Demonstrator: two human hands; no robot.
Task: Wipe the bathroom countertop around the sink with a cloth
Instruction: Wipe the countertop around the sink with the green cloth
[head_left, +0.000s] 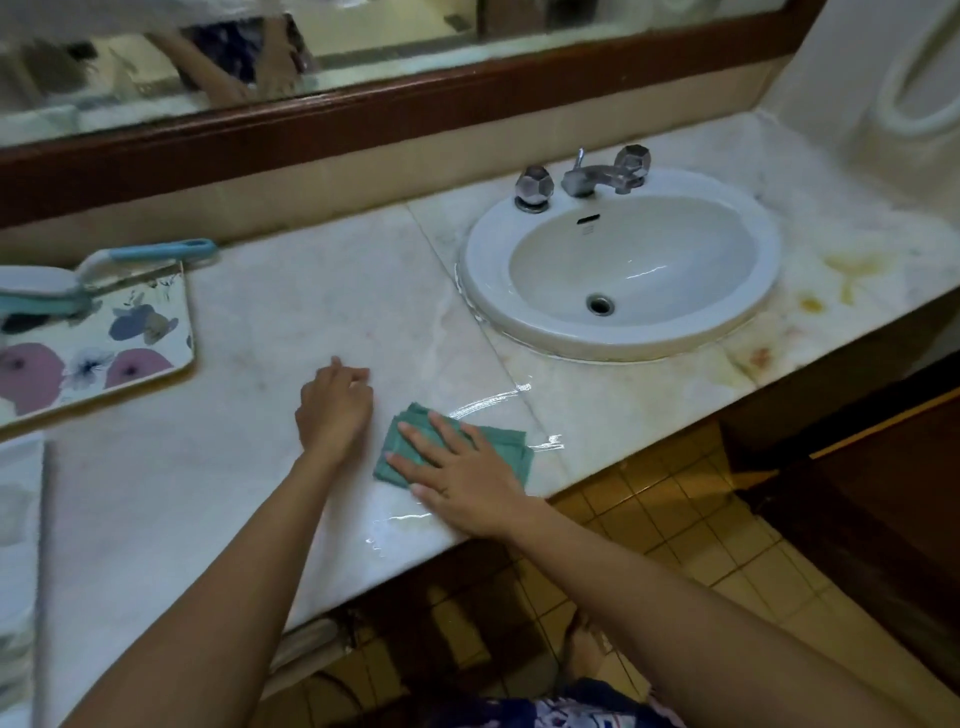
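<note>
The right hand (462, 470) lies flat, fingers spread wide, pressing a folded green cloth (506, 447) onto the pale marble surface (322, 306) close to its near edge, with the wrist reaching past that edge over the yellow tiled floor (691, 525). The left hand (335, 405) rests just left of the cloth, apart from it, fingers loosely curled with the tips on the stone and nothing in its grasp. Between the hands and the far wall the surface is bare, open stone as far as the patterned tray (150, 332) at the left, which carries a white and blue brush (78, 280) whose handle juts past the tray's far corner. The white oval sink (483, 260) sits to the far right of the cloth, well apart from it, with a metal tap (584, 179) behind the bowl. Wet streaks glint near the cloth and along the sink's near rim, and yellowish stains mark the stone right of the sink. A wood-framed mirror (363, 47) runs along the far wall; its reflection is too blurred to read. The tray's left part is cut off by the frame.
</note>
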